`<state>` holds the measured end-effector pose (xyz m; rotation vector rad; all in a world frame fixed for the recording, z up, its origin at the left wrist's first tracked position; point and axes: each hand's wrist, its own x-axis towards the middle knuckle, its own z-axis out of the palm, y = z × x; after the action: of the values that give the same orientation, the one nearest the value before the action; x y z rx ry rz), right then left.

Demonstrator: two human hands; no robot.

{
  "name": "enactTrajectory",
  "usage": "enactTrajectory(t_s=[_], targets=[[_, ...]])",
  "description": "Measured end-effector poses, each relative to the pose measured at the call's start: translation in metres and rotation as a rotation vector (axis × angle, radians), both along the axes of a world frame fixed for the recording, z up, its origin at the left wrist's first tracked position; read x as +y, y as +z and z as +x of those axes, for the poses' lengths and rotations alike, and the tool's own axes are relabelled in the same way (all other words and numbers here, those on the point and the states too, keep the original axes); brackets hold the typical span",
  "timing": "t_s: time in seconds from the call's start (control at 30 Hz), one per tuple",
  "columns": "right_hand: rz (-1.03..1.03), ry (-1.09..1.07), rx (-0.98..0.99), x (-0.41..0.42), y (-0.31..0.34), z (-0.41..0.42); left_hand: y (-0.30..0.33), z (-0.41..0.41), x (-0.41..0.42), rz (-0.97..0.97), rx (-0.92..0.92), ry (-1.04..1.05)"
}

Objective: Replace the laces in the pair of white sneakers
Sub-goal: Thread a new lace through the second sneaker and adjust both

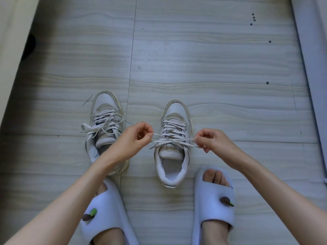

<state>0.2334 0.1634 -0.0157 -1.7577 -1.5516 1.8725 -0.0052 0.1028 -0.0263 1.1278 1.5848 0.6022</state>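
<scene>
Both hands pulling the lace ends crosswise over the right-hand sneaker, a tie being set.

Left hand (136,137) pinched closed on one end of the lace (172,140), right hand (211,139) pinched closed on the other; ends cross just above the tongue of the right sneaker (174,144), which stands on the floor (212,68) between the slippers (215,197). Left sneaker (106,121) sits beside it, laced with a loose bow, heel covered by the left forearm. To do this well, I'd judge: pull both ends evenly and outward, keep the cross centred and the lace flat before looping. Can't tell whether the ends are already wrapped into a knot or only crossed; fingertips hide the lace tips. Lower eyelets hard to make out.
</scene>
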Motion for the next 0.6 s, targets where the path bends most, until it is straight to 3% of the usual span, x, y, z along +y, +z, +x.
enactTrajectory(t_s=[0.33,0.6], targets=[[-0.042,0.166,-0.088,0.0,-0.006,0.004,-0.002,-0.005,-0.003,0.014,0.123,-0.06],[-0.006,-0.142,-0.07,-0.008,0.006,0.009,0.033,-0.029,-0.007,0.073,0.234,-0.116]])
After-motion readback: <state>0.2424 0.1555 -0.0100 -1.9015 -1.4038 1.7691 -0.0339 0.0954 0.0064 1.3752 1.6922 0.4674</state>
